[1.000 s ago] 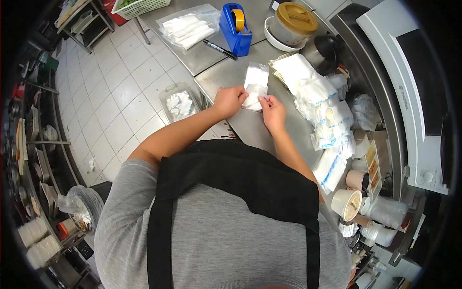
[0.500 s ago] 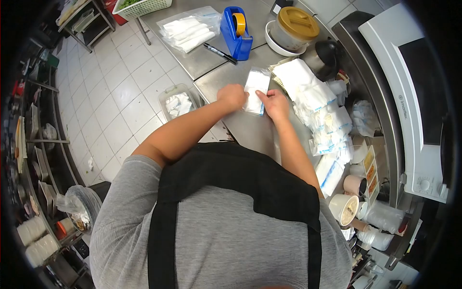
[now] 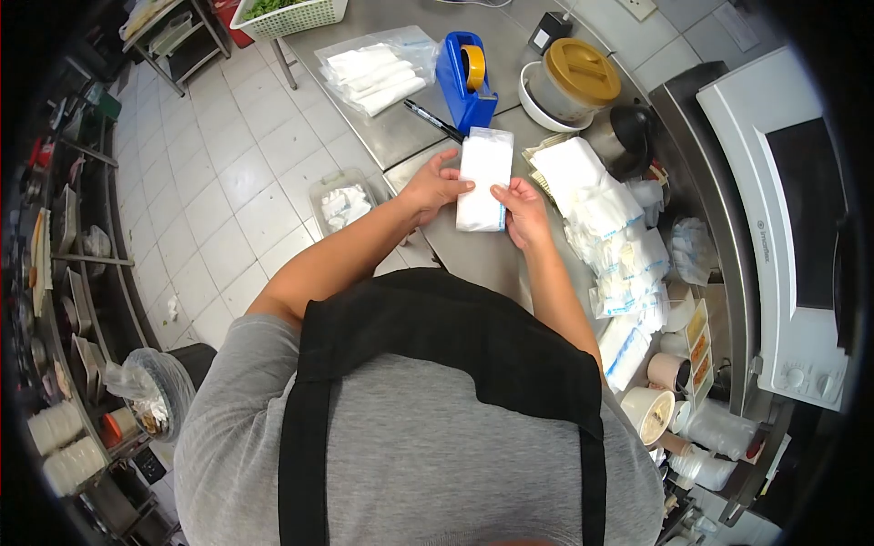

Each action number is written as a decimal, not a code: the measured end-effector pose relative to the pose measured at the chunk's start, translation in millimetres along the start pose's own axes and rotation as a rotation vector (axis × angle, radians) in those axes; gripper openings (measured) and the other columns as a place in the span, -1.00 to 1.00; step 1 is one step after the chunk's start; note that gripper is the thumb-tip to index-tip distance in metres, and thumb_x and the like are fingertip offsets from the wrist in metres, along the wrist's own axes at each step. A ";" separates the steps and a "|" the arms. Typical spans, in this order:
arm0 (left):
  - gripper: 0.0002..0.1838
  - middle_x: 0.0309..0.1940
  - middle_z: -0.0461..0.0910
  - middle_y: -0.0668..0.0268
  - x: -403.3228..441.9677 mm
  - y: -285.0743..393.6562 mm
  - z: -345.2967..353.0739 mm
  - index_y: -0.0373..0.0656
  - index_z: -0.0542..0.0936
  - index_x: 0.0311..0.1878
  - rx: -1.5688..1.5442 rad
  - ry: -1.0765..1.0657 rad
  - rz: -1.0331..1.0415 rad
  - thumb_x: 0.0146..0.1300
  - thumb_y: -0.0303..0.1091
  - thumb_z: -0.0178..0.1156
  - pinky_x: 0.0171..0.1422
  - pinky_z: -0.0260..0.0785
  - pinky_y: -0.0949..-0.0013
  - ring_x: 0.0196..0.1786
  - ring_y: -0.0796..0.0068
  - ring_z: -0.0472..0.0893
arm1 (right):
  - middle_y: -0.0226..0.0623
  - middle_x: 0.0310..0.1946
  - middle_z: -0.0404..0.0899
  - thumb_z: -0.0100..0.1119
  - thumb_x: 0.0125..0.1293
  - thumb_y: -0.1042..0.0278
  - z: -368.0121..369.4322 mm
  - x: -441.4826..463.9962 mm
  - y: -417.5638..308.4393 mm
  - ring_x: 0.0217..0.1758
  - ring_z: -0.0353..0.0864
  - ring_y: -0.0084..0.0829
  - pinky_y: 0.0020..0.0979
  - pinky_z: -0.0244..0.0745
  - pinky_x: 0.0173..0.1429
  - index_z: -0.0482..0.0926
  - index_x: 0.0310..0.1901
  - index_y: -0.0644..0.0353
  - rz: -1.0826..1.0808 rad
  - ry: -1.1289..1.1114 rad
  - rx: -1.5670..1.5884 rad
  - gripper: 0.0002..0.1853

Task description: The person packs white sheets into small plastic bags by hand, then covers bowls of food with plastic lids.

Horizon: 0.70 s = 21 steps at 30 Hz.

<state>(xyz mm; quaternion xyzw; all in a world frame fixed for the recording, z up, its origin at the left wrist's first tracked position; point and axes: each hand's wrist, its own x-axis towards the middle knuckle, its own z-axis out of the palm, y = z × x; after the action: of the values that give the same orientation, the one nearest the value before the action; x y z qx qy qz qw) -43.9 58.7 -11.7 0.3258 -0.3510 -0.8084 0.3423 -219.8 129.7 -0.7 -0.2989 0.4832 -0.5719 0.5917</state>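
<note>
Between my hands is a white rectangular packet in clear plastic with a blue strip along its right side. My left hand grips its left edge, thumb on top. My right hand pinches the right edge, thumb on the face. Beyond the packet stand a blue tape dispenser with yellow tape and a black marker. To the right lies a long pile of similar white packets. A plastic bag of white rolls is at the far left of the steel counter.
A lidded tub sits in a white bowl at the back. A microwave, cups and a food container line the right side. Left of the counter, lower down, is a clear bin with white pieces. A bag-lined bucket stands at lower left.
The packet has come up from the counter toward me and shows larger, its face turned to view. My left hand's fingers have spread somewhat. The view has shifted slightly.
</note>
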 end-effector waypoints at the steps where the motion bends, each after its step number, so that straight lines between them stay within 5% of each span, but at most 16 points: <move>1: -0.28 -0.15 0.55 0.23 1.8 3.9 -3.3 -0.25 0.19 0.33 0.000 -0.029 0.003 0.11 -0.56 0.29 -0.04 0.46 0.35 -0.13 0.47 0.58 | -0.41 -0.38 0.62 0.30 0.19 0.44 1.7 2.9 -0.4 -0.37 0.57 -0.64 -0.60 0.45 -0.24 0.49 -0.27 0.16 0.015 -0.023 -0.011 -0.85; 10: -0.59 -0.10 0.59 0.33 7.8 43.8 -30.8 -0.17 0.46 0.11 0.087 -0.011 -0.003 0.16 -0.50 0.26 -0.05 0.43 0.39 -0.06 0.53 0.57 | -0.48 -0.38 0.60 0.24 0.26 0.27 42.9 32.7 -15.6 -0.35 0.52 -0.67 -0.62 0.36 -0.30 0.53 -0.27 0.12 0.039 0.034 -0.061 -0.85; 16: -0.64 -0.13 0.60 0.38 5.1 84.5 -56.6 -0.15 0.50 0.05 0.171 0.045 0.099 0.18 -0.39 0.28 -0.13 0.38 0.44 -0.14 0.59 0.56 | -0.50 -0.49 0.51 0.21 0.25 0.13 49.8 97.8 -74.5 -0.46 0.42 -0.67 -0.56 0.29 -0.45 0.56 -0.30 0.15 -0.265 0.416 -0.503 -0.75; 21: -0.66 -0.22 0.62 0.35 7.6 106.6 -58.7 -0.22 0.50 0.01 0.172 0.117 0.149 0.16 -0.43 0.28 -0.20 0.43 0.43 -0.23 0.57 0.59 | -0.52 -0.56 0.43 0.22 0.23 0.06 64.8 143.3 -103.6 -0.56 0.31 -0.63 -0.52 0.23 -0.53 0.60 -0.36 0.13 0.140 0.334 -0.799 -0.72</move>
<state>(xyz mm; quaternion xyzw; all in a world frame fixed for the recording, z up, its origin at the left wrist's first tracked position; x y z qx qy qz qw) 31.5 -22.8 38.7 0.3733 -0.4217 -0.7272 0.3923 -218.2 -38.9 83.2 -0.3743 0.7747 -0.3389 0.3807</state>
